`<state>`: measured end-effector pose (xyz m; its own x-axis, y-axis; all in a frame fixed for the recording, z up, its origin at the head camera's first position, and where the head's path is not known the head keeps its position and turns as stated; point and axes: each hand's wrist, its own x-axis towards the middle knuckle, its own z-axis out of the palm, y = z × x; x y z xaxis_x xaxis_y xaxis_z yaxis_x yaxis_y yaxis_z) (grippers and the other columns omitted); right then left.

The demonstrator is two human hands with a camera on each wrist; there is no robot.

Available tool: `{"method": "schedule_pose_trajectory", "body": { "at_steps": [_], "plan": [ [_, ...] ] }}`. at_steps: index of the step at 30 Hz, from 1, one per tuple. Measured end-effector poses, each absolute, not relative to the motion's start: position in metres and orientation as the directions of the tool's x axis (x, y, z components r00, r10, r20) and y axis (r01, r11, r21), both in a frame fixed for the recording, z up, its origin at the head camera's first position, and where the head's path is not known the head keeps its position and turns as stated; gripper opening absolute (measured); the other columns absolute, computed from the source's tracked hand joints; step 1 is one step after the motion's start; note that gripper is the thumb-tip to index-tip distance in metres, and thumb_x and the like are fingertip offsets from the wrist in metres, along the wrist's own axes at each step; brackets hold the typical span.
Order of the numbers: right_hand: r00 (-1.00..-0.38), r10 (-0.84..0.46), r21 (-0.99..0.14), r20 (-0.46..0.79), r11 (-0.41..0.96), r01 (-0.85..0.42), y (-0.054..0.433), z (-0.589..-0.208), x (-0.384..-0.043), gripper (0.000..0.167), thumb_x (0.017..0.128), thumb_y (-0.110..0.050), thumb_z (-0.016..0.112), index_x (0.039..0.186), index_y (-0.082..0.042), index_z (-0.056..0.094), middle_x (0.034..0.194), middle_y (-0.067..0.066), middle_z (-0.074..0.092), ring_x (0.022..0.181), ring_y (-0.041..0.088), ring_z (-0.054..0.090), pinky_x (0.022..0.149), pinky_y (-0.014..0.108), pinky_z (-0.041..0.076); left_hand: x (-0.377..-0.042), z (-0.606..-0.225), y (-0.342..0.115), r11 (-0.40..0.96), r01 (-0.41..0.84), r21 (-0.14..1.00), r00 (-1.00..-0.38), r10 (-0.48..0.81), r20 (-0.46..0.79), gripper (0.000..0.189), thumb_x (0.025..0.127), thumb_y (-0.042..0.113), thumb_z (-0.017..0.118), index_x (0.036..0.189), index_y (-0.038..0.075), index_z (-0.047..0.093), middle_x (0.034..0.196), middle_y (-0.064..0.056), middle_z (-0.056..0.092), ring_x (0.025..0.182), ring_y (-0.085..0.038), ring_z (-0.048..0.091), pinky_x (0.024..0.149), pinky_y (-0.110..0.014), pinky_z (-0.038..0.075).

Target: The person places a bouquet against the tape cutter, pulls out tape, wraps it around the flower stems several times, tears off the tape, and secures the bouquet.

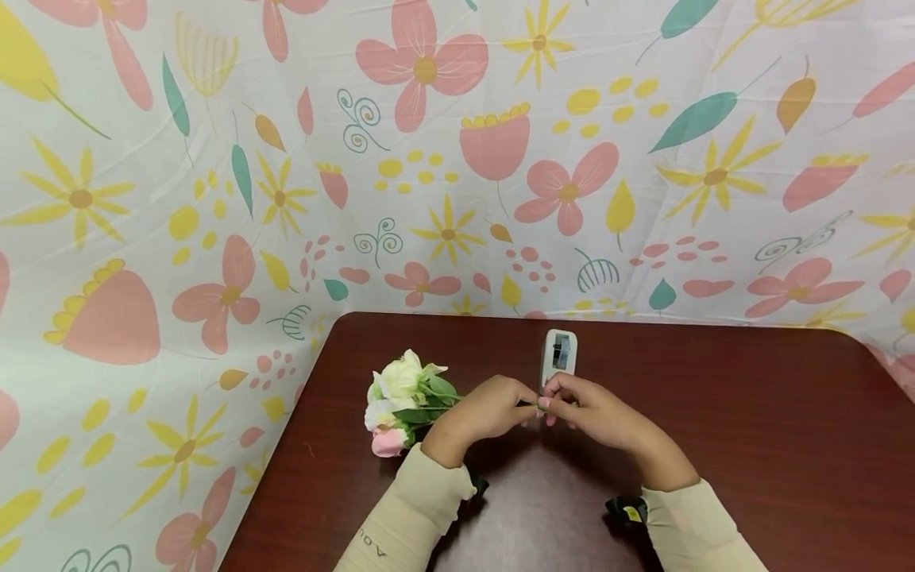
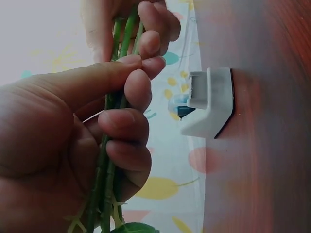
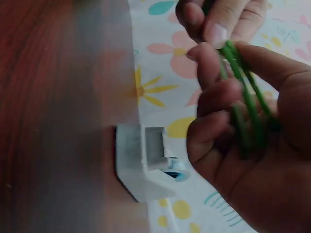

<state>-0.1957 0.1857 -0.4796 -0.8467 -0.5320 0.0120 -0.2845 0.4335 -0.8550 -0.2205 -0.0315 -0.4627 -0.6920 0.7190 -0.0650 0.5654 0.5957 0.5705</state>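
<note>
A bunch of artificial flowers (image 1: 400, 385), white, cream and pink, lies to the left with its heads over the table. My left hand (image 1: 486, 409) grips the green stems (image 2: 104, 179), its fingers curled round them and its thumb laid across. On the other side, my right hand (image 1: 596, 409) holds the stem ends; in the right wrist view the stems (image 3: 250, 97) run into its curled fingers. The fingertips of both hands meet around the stems. Just beyond them stands a white tape dispenser (image 1: 560, 353). Whether any tape is on the stems cannot be made out.
The dark red-brown table (image 1: 750, 413) extends to both sides of the hands. A floral-patterned cloth (image 1: 629, 183) hangs behind it and along its left side. Black straps (image 1: 629, 510) sit by the sleeve cuffs.
</note>
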Motion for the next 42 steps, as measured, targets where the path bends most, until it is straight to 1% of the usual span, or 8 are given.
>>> {"method": "schedule_pose_trajectory", "body": {
  "at_steps": [8, 14, 19, 24, 28, 33, 38, 42],
  "plan": [
    [-0.886, -0.464, -0.592, -0.015, 0.718, -0.366, 0.174, -0.462, -0.180, 0.004, 0.101, -0.021, 0.062, 0.103, -0.017, 0.062, 0.093, -0.004, 0.070, 0.079, 0.004, 0.059, 0.069, 0.027, 0.048, -0.217, -0.466, -0.025, 0.614, 0.602, 0.510, -0.683, 0.727, -0.069, 0.024, 0.103, 0.018, 0.060, 0.085, 0.011, 0.074, 0.062, 0.009, 0.052, 0.056, -0.002, 0.045, 0.058, -0.015, 0.036],
    [-0.901, -0.428, -0.362, 0.070, 0.831, -0.423, 0.158, -0.465, -0.167, 0.008, 0.089, -0.006, 0.064, 0.090, -0.011, 0.058, 0.072, -0.001, 0.059, 0.063, 0.014, 0.054, 0.058, 0.035, 0.044, -0.214, -0.467, -0.021, 0.613, 0.635, 0.470, -0.672, 0.739, -0.056, 0.026, 0.102, 0.019, 0.060, 0.080, 0.011, 0.072, 0.061, 0.010, 0.052, 0.058, -0.002, 0.048, 0.060, -0.014, 0.037],
    [-0.897, -0.412, -0.205, 0.161, 0.875, -0.439, 0.151, -0.478, -0.164, 0.013, 0.083, -0.008, 0.070, 0.084, -0.008, 0.057, 0.067, 0.006, 0.060, 0.060, 0.027, 0.061, 0.055, 0.045, 0.047, -0.212, -0.469, -0.017, 0.622, 0.658, 0.424, -0.673, 0.739, -0.040, 0.029, 0.101, 0.018, 0.062, 0.073, 0.012, 0.068, 0.059, 0.010, 0.049, 0.059, -0.003, 0.048, 0.060, -0.012, 0.036],
    [-0.917, -0.376, -0.199, 0.133, 0.896, -0.396, 0.151, -0.482, -0.167, 0.019, 0.085, -0.012, 0.071, 0.076, -0.013, 0.053, 0.063, 0.003, 0.057, 0.057, 0.020, 0.056, 0.055, 0.041, 0.046, -0.213, -0.471, -0.017, 0.608, 0.657, 0.446, -0.670, 0.742, -0.025, 0.033, 0.101, 0.019, 0.061, 0.069, 0.015, 0.064, 0.058, 0.011, 0.049, 0.058, -0.001, 0.047, 0.060, -0.012, 0.036],
    [-0.922, -0.363, -0.211, 0.137, 0.898, -0.385, 0.151, -0.481, -0.169, 0.025, 0.086, -0.013, 0.071, 0.073, -0.016, 0.050, 0.061, 0.000, 0.055, 0.055, 0.015, 0.050, 0.053, 0.037, 0.043, -0.215, -0.471, -0.020, 0.599, 0.630, 0.494, -0.678, 0.735, -0.028, 0.031, 0.102, 0.023, 0.061, 0.074, 0.011, 0.069, 0.060, 0.012, 0.049, 0.057, 0.000, 0.046, 0.060, -0.013, 0.037],
    [-0.908, -0.391, -0.243, 0.153, 0.875, -0.418, 0.154, -0.481, -0.170, 0.023, 0.090, -0.015, 0.071, 0.075, -0.018, 0.053, 0.063, -0.001, 0.058, 0.057, 0.016, 0.055, 0.052, 0.036, 0.043, -0.214, -0.469, -0.023, 0.615, 0.585, 0.529, -0.701, 0.712, -0.052, 0.027, 0.101, 0.028, 0.063, 0.082, 0.013, 0.074, 0.063, 0.011, 0.054, 0.059, -0.001, 0.047, 0.061, -0.015, 0.038],
    [-0.896, -0.422, -0.285, 0.139, 0.849, -0.444, 0.159, -0.481, -0.172, 0.013, 0.096, -0.019, 0.069, 0.085, -0.018, 0.062, 0.075, 0.000, 0.068, 0.069, 0.022, 0.067, 0.060, 0.039, 0.050, -0.214, -0.465, -0.025, 0.627, 0.578, 0.522, -0.717, 0.696, -0.041, 0.018, 0.100, 0.033, 0.064, 0.092, 0.021, 0.076, 0.080, 0.014, 0.069, 0.068, 0.003, 0.055, 0.065, -0.015, 0.044],
    [-0.901, -0.421, -0.312, 0.110, 0.845, -0.433, 0.163, -0.479, -0.174, 0.007, 0.097, -0.020, 0.066, 0.091, -0.018, 0.065, 0.082, 0.001, 0.072, 0.075, 0.024, 0.070, 0.063, 0.041, 0.053, -0.215, -0.461, -0.026, 0.643, 0.624, 0.445, -0.714, 0.700, -0.011, 0.014, 0.098, 0.033, 0.068, 0.105, 0.024, 0.076, 0.098, 0.013, 0.074, 0.084, 0.000, 0.065, 0.077, -0.019, 0.049]
  ]
}}
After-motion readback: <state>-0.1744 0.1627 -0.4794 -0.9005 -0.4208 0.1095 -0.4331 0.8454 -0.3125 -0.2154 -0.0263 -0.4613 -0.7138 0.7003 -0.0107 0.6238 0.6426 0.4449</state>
